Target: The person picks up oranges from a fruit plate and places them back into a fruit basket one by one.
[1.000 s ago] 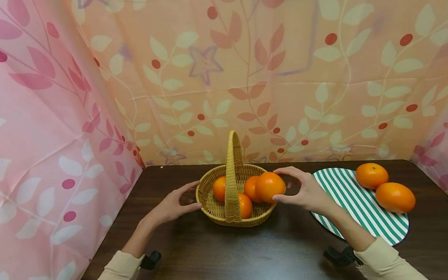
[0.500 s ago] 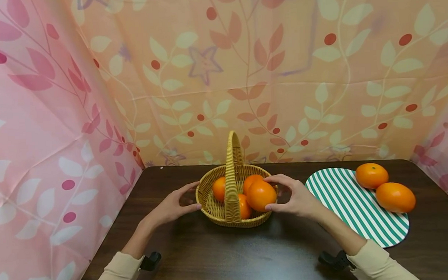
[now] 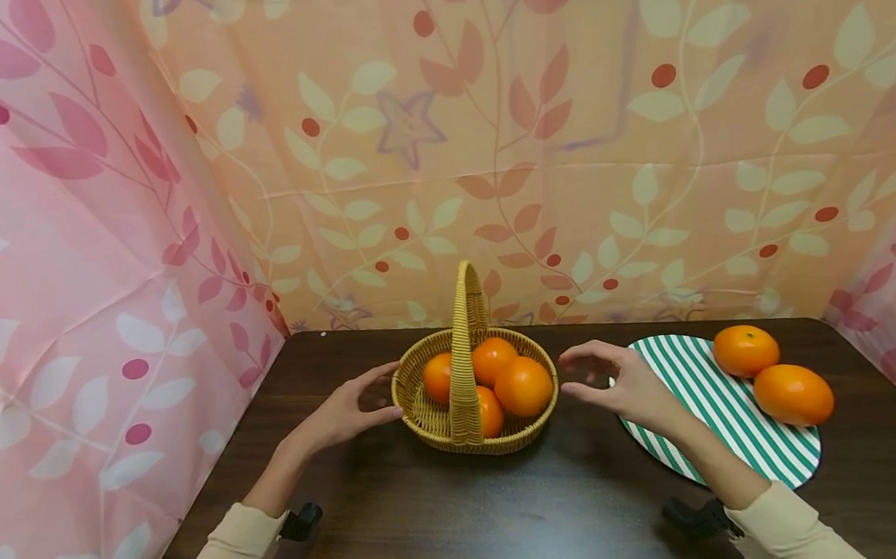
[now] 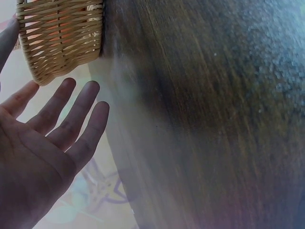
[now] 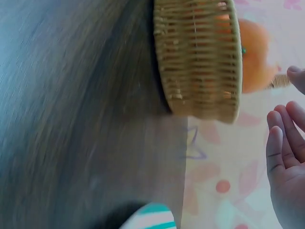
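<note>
A yellow wicker basket (image 3: 417, 427) with a tall arched handle stands on the table, holding several oranges. The nearest to its right rim is a large orange (image 3: 524, 386); in the right wrist view that orange (image 5: 255, 55) shows above the rim. My left hand (image 3: 344, 411) touches the basket's left rim with thumb and index finger, the other fingers spread loosely, as the left hand (image 4: 43, 143) shows in the left wrist view. Just right of the basket, my right hand (image 3: 625, 384) hovers with thumb and fingers apart, holding nothing.
To the right lies a round green-and-white striped placemat (image 3: 693, 394). Two oranges sit on its right side, a rear orange (image 3: 746, 351) and a front orange (image 3: 793, 394). The dark wooden table (image 3: 488, 511) ends at a patterned fabric backdrop (image 3: 487, 144).
My right hand carried an orange leftward into the basket, let go of it, and drew back to the right. The left hand stayed at the left rim.
</note>
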### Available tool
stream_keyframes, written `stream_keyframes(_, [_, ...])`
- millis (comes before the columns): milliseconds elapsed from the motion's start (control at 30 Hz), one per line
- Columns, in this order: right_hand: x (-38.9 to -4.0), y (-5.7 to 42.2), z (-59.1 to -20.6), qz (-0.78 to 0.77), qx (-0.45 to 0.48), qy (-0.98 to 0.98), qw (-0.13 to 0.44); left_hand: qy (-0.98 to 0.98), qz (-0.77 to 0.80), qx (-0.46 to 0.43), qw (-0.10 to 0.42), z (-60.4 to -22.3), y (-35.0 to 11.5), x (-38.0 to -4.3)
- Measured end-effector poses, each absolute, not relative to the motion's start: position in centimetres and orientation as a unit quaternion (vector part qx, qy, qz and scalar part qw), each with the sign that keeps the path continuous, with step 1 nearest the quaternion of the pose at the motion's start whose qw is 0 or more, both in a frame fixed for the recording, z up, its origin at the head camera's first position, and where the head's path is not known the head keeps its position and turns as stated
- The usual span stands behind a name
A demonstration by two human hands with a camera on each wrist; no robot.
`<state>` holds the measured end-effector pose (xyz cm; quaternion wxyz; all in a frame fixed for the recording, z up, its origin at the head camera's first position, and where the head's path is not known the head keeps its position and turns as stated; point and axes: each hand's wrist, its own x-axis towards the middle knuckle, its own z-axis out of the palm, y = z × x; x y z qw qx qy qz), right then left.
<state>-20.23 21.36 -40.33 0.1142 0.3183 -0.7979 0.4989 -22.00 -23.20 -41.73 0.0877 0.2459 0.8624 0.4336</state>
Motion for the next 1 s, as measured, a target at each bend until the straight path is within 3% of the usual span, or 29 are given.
stream_keyframes(1000, [-16.9,34.1,-40.2,0.419,0.188,-0.875,0.154,0.856,0.444,0.252,0.083,-41.7,-23.1,-21.9])
